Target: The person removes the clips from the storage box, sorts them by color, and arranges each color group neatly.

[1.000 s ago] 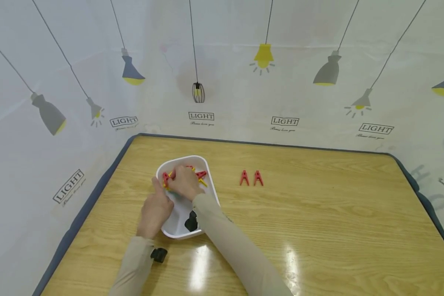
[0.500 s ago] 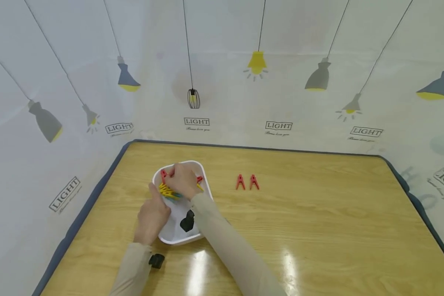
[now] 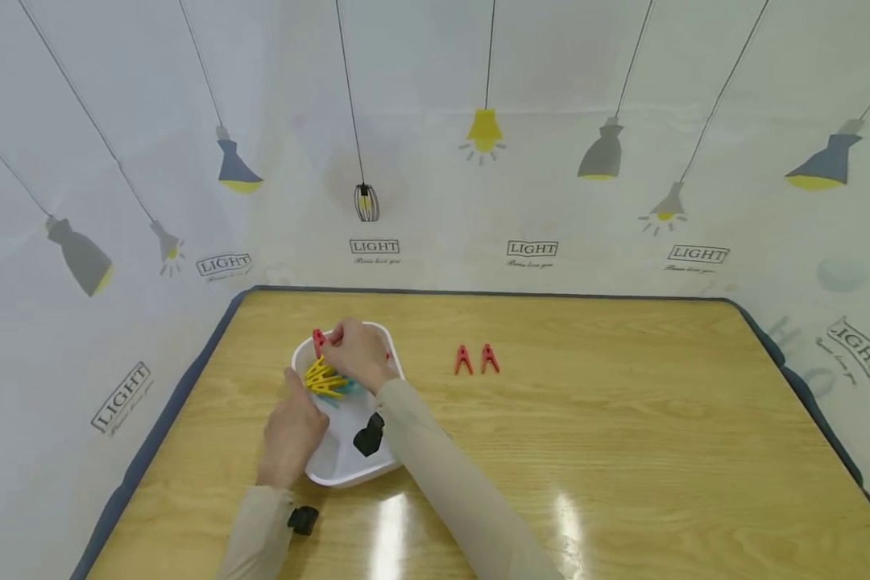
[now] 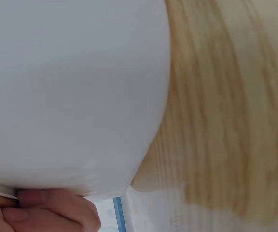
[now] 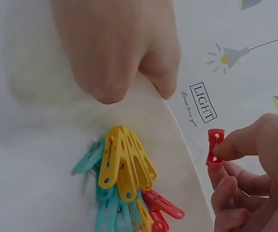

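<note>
In the head view my left hand (image 3: pixel 292 427) holds the left rim of a white plastic tub (image 3: pixel 333 455). Its curled fingers (image 4: pixel 52 212) press the tub's outer wall in the left wrist view. My right hand (image 3: pixel 358 354), over the tub's far end, pinches a red clothespin (image 5: pixel 215 147) between thumb and fingers, raised above the pile. Inside the tub lie yellow clothespins (image 5: pixel 127 162) on top of blue ones (image 5: pixel 111 208), with red ones (image 5: pixel 164 204) beside them. Part of that pile is hidden behind my right hand in the head view.
Two red clothespins, one on the left (image 3: pixel 463 360) and one on the right (image 3: pixel 490 359), lie side by side on the wooden table (image 3: pixel 623 435), right of the tub. A white printed sheet (image 3: pixel 435 177) rises behind the table's far edge.
My right hand, with the red clothespin, has lifted slightly and shifted toward the tub's far left, uncovering more of the yellow pile. The left hand keeps its hold on the rim.
</note>
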